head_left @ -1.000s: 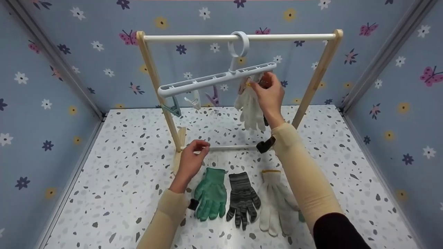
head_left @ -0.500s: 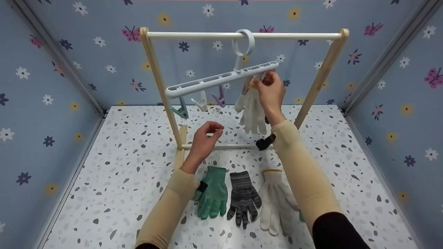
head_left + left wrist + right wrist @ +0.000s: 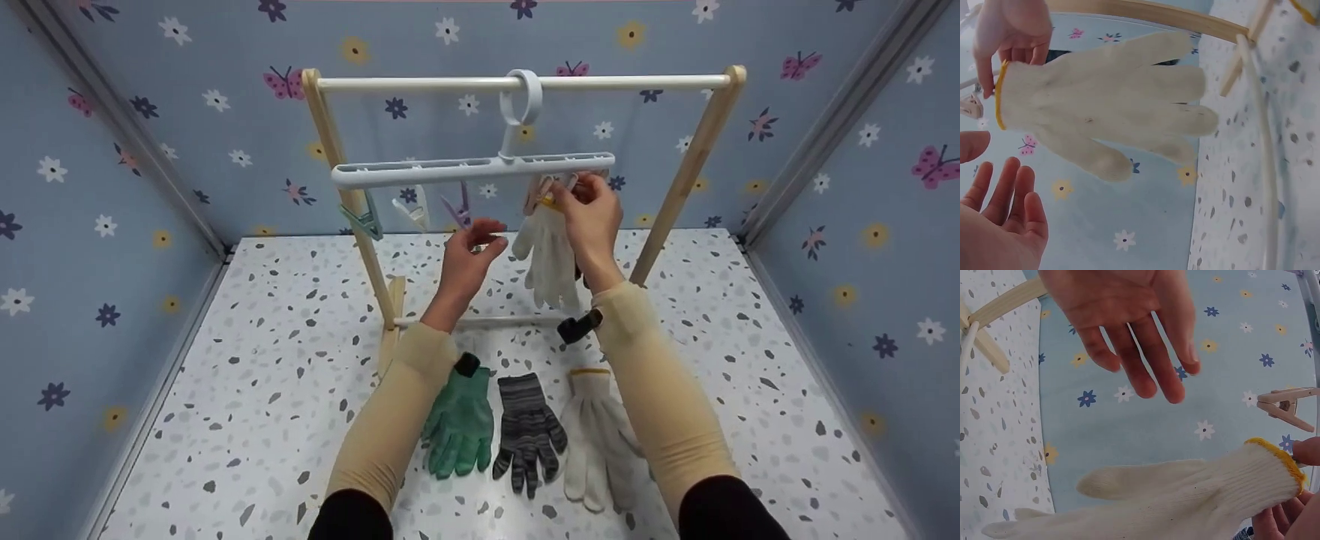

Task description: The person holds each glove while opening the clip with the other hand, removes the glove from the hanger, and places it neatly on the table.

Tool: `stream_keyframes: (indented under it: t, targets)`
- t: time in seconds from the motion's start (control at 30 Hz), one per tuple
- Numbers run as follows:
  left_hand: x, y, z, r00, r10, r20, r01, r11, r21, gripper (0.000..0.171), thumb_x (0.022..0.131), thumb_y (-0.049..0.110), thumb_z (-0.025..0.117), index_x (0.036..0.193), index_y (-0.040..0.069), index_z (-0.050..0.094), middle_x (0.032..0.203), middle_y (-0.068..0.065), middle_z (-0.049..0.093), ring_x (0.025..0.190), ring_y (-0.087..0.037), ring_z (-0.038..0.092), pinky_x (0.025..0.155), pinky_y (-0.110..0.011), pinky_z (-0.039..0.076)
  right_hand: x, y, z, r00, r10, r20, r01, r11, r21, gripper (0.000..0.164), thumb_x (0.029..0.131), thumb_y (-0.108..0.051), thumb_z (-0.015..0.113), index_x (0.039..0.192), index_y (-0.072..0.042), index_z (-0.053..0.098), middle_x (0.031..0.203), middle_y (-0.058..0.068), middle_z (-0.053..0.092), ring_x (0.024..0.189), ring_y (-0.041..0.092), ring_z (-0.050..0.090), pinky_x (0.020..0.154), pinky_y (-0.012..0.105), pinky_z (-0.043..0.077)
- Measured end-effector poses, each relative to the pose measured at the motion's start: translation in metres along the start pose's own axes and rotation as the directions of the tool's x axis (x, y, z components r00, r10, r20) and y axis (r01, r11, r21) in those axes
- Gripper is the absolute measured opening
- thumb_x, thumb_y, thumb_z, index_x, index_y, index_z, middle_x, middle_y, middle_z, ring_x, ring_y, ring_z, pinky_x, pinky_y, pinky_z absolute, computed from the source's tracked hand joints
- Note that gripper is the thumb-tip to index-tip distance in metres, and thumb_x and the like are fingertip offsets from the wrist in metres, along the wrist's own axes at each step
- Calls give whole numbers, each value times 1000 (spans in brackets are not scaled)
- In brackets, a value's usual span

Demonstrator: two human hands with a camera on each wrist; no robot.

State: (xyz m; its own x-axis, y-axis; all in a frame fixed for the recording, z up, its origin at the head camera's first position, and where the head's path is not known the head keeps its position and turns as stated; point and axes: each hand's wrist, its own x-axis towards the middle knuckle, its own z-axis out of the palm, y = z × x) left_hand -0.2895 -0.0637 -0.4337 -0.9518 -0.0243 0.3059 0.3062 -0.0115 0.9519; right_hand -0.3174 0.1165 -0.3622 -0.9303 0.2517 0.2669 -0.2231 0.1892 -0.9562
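Head view, read as a dial centred on the hanging white glove (image 3: 553, 259): the right hand (image 3: 592, 217) is at 1 o'clock, its grip pinched on the yellow-edged cuff (image 3: 1261, 471). The left hand (image 3: 466, 262), at 9 o'clock, has thumb and fingers apart and holds nothing; it stands near the glove without touching it. The glove hangs fingers-down below the right half of the hanger bar (image 3: 420, 174).

The likeliest trouble is a drop. In the right wrist view the pale clip (image 3: 1296, 394) nearest the cuff sits apart from it, so the pinch seems to bear most or all of the weight; whether another clip bites behind the fingers I cannot tell. Should the pinch slacken first, the glove would probably fall towards 6 o'clock, onto the surface (image 3: 247, 420) or the striped glove (image 3: 527, 427) lying there.

A clip catching just one layer of the cuff could also let it slide out later. The bar hangs from a single ring hook (image 3: 535, 97) over the rail (image 3: 420, 83), so a downward tug might tilt or swing it. The purple clip (image 3: 464, 202), at 10 o'clock, dangles close to the left fingers and could be knocked. Something dark (image 3: 1059, 57) shows behind the glove, mostly hidden; careless pulling might snag it.
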Motion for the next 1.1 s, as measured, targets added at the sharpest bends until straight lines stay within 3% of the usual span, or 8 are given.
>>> stream_keyframes:
  t: [0.17, 0.4, 0.6, 0.8, 1.1]
  targets:
    - [16, 1, 15, 1000, -10, 28, 12, 997, -70, 32, 92, 4, 71, 123, 2, 62, 118, -8, 68, 107, -20, 60, 92, -32, 49, -7, 1, -5, 1000, -11, 4, 11, 1000, 19, 34, 92, -22, 74, 119, -3, 65, 111, 11, 67, 99, 20, 63, 87, 32, 52]
    - [27, 1, 34, 996, -64, 62, 67, 996, -51, 38, 92, 11, 74, 127, 8, 61, 122, -4, 65, 113, -16, 58, 93, -28, 48, -12, 3, -8, 1000, -24, 8, 24, 999, 25, 35, 92, -24, 74, 119, -3, 66, 112, 12, 68, 101, 20, 64, 88, 32, 52]
    - [26, 1, 38, 996, -56, 76, 60, 997, -44, 39, 92, 16, 74, 128, 7, 61, 120, -5, 66, 112, -15, 59, 94, -29, 46, -14, 2, -8, 999, -31, 8, 31, 999, 29, 37, 91, -24, 75, 120, -2, 66, 113, 13, 68, 103, 21, 64, 88, 32, 51]
    - [22, -2, 40, 999, -25, 45, 27, 998, -59, 32, 93, 12, 73, 123, 6, 63, 115, -5, 67, 107, -17, 62, 92, -29, 49, -15, 4, -10, 1000, -24, -9, 24, 999, 27, 34, 91, -22, 75, 117, -2, 67, 111, 11, 68, 101, 19, 64, 88, 32, 52]
    - [20, 1, 37, 998, -55, 22, 55, 998, 13, 27, 93, 17, 72, 119, 11, 66, 109, -1, 67, 102, -14, 61, 91, -28, 50, -13, 5, -9, 999, -51, -15, 52, 996, 77, 28, 91, -20, 76, 112, -5, 66, 108, 10, 67, 99, 20, 63, 86, 31, 53]
